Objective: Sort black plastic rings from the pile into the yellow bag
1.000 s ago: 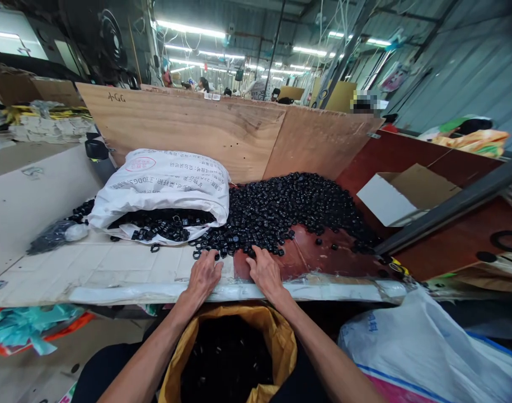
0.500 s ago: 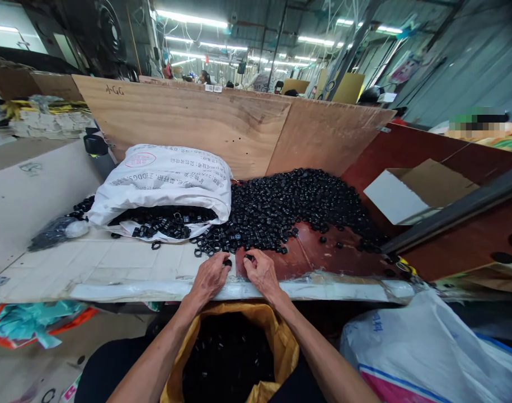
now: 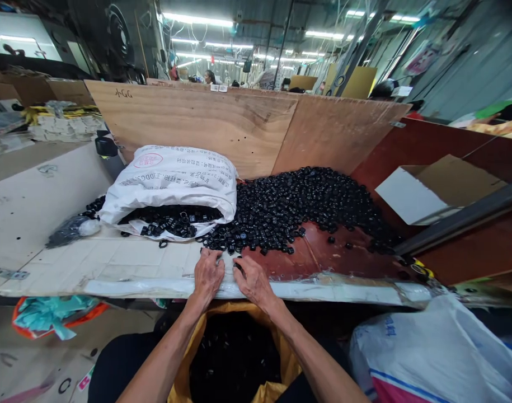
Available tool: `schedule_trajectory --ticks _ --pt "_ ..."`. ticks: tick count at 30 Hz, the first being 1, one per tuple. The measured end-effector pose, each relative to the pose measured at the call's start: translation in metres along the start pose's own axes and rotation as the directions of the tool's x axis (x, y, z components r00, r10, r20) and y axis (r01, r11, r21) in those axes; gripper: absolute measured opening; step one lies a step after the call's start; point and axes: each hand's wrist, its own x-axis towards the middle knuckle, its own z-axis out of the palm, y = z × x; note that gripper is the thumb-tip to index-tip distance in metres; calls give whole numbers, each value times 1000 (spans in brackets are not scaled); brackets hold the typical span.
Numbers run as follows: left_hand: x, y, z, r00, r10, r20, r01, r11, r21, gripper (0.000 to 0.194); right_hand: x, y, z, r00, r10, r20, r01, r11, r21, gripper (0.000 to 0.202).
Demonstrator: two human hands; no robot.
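Black pile [image 3: 289,201] sits just past the fingertips, on the far side from the wearer; its long axis runs sideways, from beside the white sack [image 3: 175,173] out to the right. Right hand [image 3: 254,281] has thumb and index pinched on one small black part [image 3: 238,266], apart from the pile's near edge and a bit toward the wearer. Left hand [image 3: 209,273] is nearer the ragged edge by the sack mouth: fingers curled, tips down by the outermost pieces. Can't tell if they're clamped on one. Gap between hands is narrow, fingertips angled inward. Loose ring [image 3: 163,243] lies on the bench [image 3: 125,257] left of both hands. Open yellow bag [image 3: 285,355] is below the bench edge, between the forearms, dark pieces inside. Hard to read: pinched part is mostly behind fingers, so no axis on it; left thumb tip unclear; sack interior dark; bag bottom cut off by frame.
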Motion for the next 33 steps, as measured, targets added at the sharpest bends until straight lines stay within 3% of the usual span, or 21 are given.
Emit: schedule_trajectory --ticks 3,7,11,14,21,25,30,33 --pt "1 1 -2 1000 7 -24 -9 997 -75 14 -1 3 1 995 68 -73 -63 996 62 28" --pt "2 2 -3 997 -23 -73 19 998 -63 25 -7 7 1 985 142 -103 -128 983 128 25" --pt "2 2 -2 999 13 -34 -14 999 -35 19 -7 6 -1 989 115 -94 -103 987 127 22" --pt "0 2 -2 999 51 5 -51 996 -79 18 -5 4 -5 987 134 -93 -111 969 219 23" --pt "0 1 -1 986 161 49 -133 923 -361 24 -5 14 -5 954 289 -83 -207 831 516 31" --pt "-1 2 -4 964 266 27 -227 868 -442 24 -5 19 -2 951 308 -34 -228 769 598 31" --pt "-3 6 -9 972 159 170 -24 793 -609 24 -2 18 -3 942 334 -10 -246 713 656 30" --pt "-5 10 -13 958 178 223 18 744 -668 25 -2 17 -3 939 343 -27 -246 724 645 31"
